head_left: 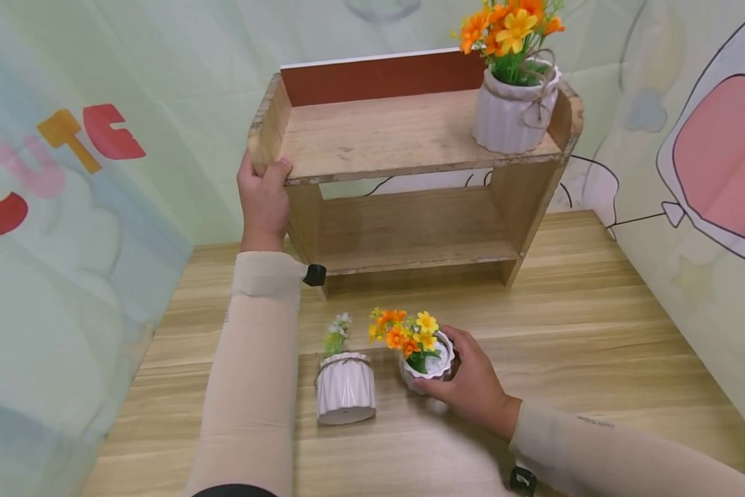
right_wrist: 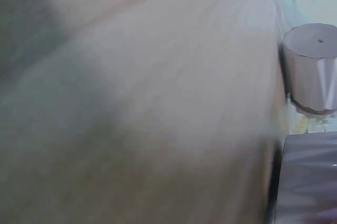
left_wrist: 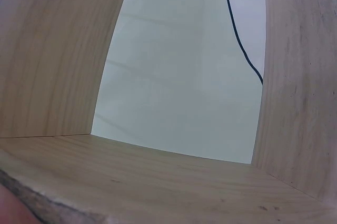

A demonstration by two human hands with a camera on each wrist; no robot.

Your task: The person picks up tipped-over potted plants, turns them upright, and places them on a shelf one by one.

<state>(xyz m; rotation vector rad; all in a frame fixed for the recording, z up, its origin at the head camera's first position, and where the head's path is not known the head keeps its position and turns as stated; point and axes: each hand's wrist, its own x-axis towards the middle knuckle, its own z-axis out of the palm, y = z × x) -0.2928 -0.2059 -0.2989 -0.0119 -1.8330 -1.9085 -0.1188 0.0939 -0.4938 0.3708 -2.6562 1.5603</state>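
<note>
My left hand [head_left: 264,200] grips the left upright of a small wooden shelf [head_left: 378,138], at the front corner of its upper board. In the left wrist view the shelf's boards [left_wrist: 158,182] fill the frame, with a sliver of finger [left_wrist: 13,208] at the lower left. With thumb and fingers around its rim, my right hand [head_left: 474,383] holds a white ribbed pot [head_left: 412,376] of orange and yellow flowers [head_left: 409,331]. Left of it another white pot [head_left: 346,388] lies on its side, base towards me, pale flowers [head_left: 337,331] pointing away; its holed base [right_wrist: 310,42] shows in the right wrist view.
A third white pot [head_left: 509,114] with orange flowers and a twine bow stands at the upper board's right end. The shelf stands on a wood-grain table [head_left: 571,331]. Printed cloth [head_left: 179,103] hangs behind and at both sides.
</note>
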